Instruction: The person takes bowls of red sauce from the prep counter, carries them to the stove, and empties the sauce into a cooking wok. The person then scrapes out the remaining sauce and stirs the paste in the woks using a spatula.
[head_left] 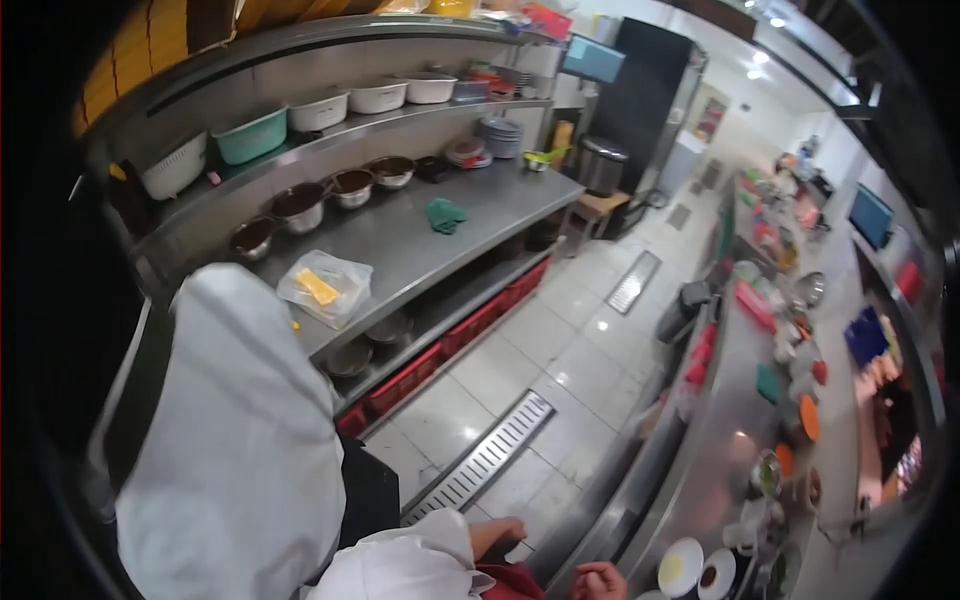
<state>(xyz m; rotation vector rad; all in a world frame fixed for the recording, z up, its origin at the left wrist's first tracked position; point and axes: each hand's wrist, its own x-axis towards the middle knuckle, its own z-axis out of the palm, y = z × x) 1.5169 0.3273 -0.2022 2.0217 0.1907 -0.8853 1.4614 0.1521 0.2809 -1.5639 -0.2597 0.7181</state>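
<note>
The bare left forearm is extended from a loose white sleeve, the left hand blurred; the right hand, partly cropped, is held apart, fingers curled.

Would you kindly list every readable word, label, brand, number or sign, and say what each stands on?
No text can be read.
Upper flat, light-blue rectangular screen: too blurred.
Right-hand flat, dark-blue rectangular screen: too blurred.
Distant reddish rectangular wall panel: too small and blurred.
</note>
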